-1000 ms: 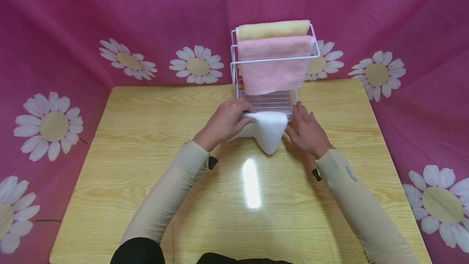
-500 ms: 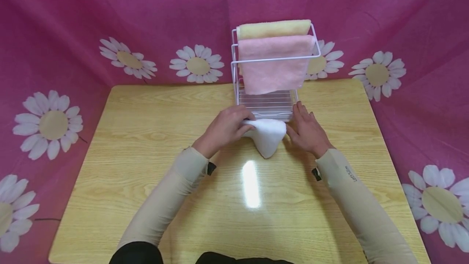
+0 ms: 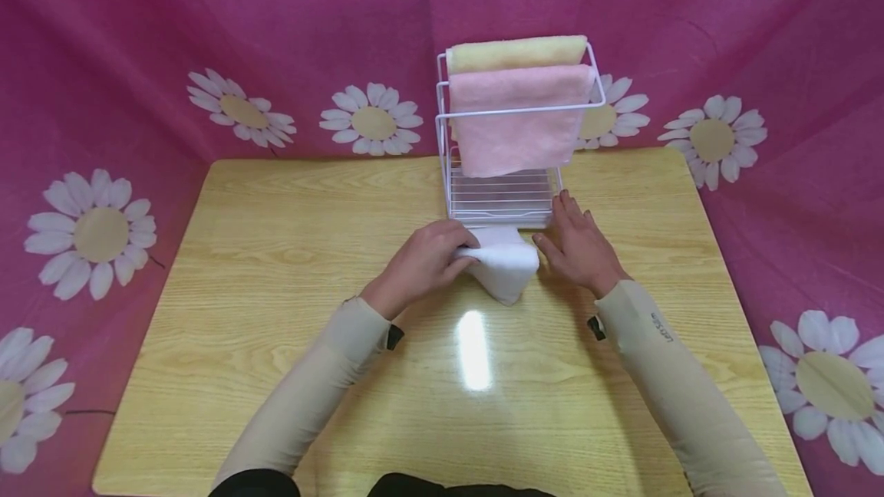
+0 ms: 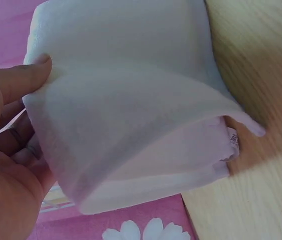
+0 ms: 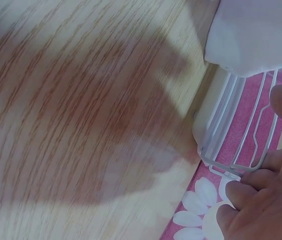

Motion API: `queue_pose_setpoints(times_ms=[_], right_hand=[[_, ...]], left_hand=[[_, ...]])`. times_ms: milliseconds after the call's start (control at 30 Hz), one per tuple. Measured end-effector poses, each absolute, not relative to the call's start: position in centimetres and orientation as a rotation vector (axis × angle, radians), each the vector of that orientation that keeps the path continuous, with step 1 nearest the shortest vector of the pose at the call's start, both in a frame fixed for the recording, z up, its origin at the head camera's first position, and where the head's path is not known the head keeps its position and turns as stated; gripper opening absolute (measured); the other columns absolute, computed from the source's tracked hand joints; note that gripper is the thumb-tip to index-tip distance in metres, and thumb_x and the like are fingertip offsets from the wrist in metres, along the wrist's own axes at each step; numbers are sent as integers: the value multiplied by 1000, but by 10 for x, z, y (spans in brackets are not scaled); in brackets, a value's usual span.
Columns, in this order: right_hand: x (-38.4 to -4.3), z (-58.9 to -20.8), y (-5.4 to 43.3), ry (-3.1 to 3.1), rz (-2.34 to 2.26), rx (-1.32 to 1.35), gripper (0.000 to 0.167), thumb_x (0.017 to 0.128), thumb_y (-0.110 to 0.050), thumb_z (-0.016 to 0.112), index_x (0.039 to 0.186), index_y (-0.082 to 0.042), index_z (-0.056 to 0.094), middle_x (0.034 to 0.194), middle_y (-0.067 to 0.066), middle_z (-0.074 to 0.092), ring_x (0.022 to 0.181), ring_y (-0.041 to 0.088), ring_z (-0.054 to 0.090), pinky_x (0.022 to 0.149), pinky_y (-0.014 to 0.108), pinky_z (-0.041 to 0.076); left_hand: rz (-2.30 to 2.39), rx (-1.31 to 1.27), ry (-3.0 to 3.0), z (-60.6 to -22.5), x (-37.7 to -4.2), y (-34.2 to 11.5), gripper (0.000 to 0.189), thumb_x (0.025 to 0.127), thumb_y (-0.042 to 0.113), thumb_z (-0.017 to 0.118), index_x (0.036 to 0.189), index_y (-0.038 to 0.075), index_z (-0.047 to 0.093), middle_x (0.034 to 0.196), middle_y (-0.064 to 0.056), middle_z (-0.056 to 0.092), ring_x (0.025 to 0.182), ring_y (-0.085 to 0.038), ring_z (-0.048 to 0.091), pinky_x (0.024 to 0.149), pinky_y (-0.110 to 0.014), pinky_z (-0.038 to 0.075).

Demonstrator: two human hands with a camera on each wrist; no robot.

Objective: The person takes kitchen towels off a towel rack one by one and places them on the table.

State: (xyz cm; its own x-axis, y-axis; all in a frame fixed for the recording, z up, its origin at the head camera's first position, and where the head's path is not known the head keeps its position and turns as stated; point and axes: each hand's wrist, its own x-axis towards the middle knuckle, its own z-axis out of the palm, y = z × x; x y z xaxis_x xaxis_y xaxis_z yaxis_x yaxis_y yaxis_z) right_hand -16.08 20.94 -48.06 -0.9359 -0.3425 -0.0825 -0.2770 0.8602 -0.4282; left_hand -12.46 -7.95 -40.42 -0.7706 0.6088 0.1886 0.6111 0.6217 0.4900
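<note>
My left hand (image 3: 427, 259) pinches a folded white towel (image 3: 506, 271) by its left edge, thumb on top and fingers underneath. In the left wrist view, the towel's (image 4: 115, 70) lower layers hang apart and a small label (image 4: 234, 143) shows at one edge. The towel is just in front of a white wire towel rack (image 3: 519, 111). My right hand (image 3: 582, 248) rests at the rack's front right corner, fingers extended; the right wrist view has the fingers against the wire corner. A pink towel (image 3: 514, 143) and a pale yellow towel (image 3: 518, 54) hang over the rack's rear bars.
The rack's shallow base (image 3: 539, 219) stands near the back edge of a wooden table (image 3: 311, 251). Behind and beside the table hangs a magenta cloth (image 3: 311, 14) printed with white daisies.
My left hand has drawn the white towel toward me, away from the rack's base, uncovering the base's front edge. My right hand has stayed at the corner.
</note>
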Motion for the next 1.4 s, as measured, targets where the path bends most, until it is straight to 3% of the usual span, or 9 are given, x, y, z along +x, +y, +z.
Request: queue_pose_setpoints(times_ms=[367,1133,1400], right_hand=[[-161,-482,209,2889,-636,-487,81,105,-41,45,156,10,9,163,28,4,150,40,7,119,55,8],[-162,-485,209,2888,-644,-448,82,105,-42,45,157,8,7,164,26,3,151,38,7,119,53,8],[-162,-484,209,2881,-637,-460,82,105,-43,44,157,8,7,164,25,2,151,37,6,119,53,7]], left_hand=[[-863,-1126,-2780,-417,-106,-85,15,89,16,79,99,6,74,102,-4,70,97,-18,63,89,-33,51],[-577,-1329,-2746,-474,-53,-77,13,86,17,80,95,12,73,91,2,63,85,-15,59,69,-27,52],[-404,-1407,-2774,-497,-43,-73,12,82,16,77,79,16,65,80,5,55,74,-15,53,59,-27,48]])
